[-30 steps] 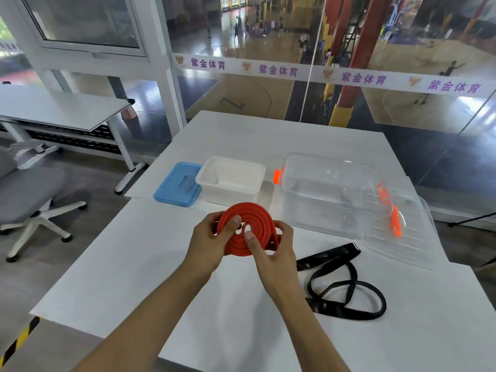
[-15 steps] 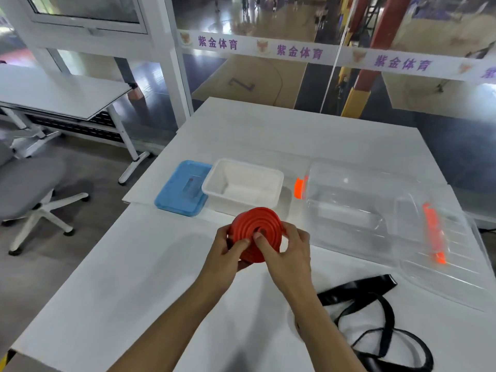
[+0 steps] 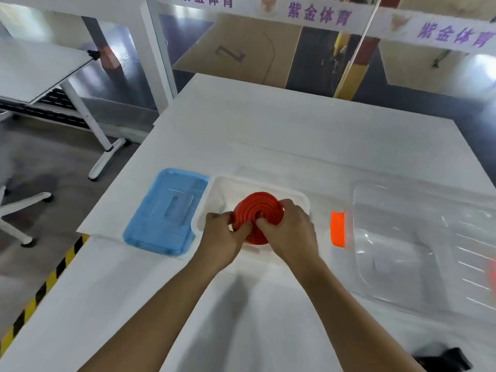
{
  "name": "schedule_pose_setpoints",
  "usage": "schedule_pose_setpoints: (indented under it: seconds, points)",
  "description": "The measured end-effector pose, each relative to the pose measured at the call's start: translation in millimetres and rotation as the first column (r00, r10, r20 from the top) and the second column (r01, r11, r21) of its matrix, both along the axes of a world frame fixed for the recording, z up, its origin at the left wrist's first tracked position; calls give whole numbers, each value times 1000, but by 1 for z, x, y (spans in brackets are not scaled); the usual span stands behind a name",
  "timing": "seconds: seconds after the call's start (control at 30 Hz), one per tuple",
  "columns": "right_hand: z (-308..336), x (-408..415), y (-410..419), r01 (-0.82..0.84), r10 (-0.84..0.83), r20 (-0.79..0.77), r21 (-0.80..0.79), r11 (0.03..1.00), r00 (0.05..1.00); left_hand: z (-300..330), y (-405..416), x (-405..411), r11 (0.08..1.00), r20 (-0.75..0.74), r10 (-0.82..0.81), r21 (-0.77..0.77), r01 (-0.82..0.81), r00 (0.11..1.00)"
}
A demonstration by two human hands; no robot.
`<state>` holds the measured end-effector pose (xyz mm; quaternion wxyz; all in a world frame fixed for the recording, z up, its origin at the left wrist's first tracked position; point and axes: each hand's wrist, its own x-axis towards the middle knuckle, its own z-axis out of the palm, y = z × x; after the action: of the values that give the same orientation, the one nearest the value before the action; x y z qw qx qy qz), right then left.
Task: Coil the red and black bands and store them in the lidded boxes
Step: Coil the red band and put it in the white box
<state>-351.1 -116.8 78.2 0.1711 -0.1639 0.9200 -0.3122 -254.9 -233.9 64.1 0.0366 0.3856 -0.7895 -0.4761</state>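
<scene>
Now both hands hold the coiled red band point(image 3: 258, 214) over the white box point(image 3: 296, 197), w/ the coil tilted so its spiral face shows toward the camera. Left hand point(image 3: 220, 238) grips the coil's left edge, fingers curled round it, thumb pressing on the face near the centre. Right hand point(image 3: 290, 230) grips the right side, fingers wrapped over the far-right rim, thumb also on the face beside the left thumb. So each grip is clamped on the red band. Can't tell whether the coil's lower edge touches the box floor; hands hide it.

White box is open, no lid on it, sitting on the white surface point(image 3: 268, 135) approx mid-scene. Blue lid point(image 3: 166, 210) lies flat just left of the box, touching or nearly touching its left wall. Right of the box, apart from it, is a clear box point(image 3: 418, 237), w/ an orange latch point(image 3: 337, 229) on its left end, facing the white box. A 2nd orange bit shows blurred at the far-right frame edge.

Black band point(image 3: 447, 359) is only partly in view at the near-right corner, lying on the surface, well apart from the hands; its shape is blurred.

Left of the surface: floor w/ yellow-black hazard tape point(image 3: 44, 285) along the near-left edge, a white chair base point(image 3: 16, 210), and another white desk point(image 3: 35, 68) farther off. Far side: glass wall w/ a white banner point(image 3: 319, 13) printed in purple characters.
</scene>
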Motion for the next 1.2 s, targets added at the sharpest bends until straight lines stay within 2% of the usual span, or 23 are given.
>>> schedule_pose_setpoints:
  seconds: [0.1,0.33,0.5,0.63,0.77,0.9,1.03,1.2]
  points:
    - [-35,-22,-26,-37,37,3,150,988,999,-25,-26,-27,993,132,-102,-42,109,986]
    - [-105,-51,-57,-112,101,50,354,929,994,-82,-57,-70,960,376,-281,100,263,883]
    - [-132,-60,-71,-147,149,33,466,873,988,-103,-71,-89,938,446,-341,103,332,827]
    - [-138,-63,-77,-128,112,64,403,906,992,-117,-77,-89,936,439,-350,122,331,828]
    - [-136,-65,-72,-120,116,32,365,923,993,-117,-77,-85,929,416,-360,82,360,835]
    - [-125,-66,-60,-135,144,-4,308,942,990,-101,-72,-83,897,378,-377,-80,435,846]
    - [-111,-56,-47,-160,181,-84,210,964,980,-82,-60,-71,797,360,-420,-292,528,833]
    - [-96,-36,-25,-184,188,-238,38,982,953,-58,-39,-45,709,224,-445,-503,494,867]
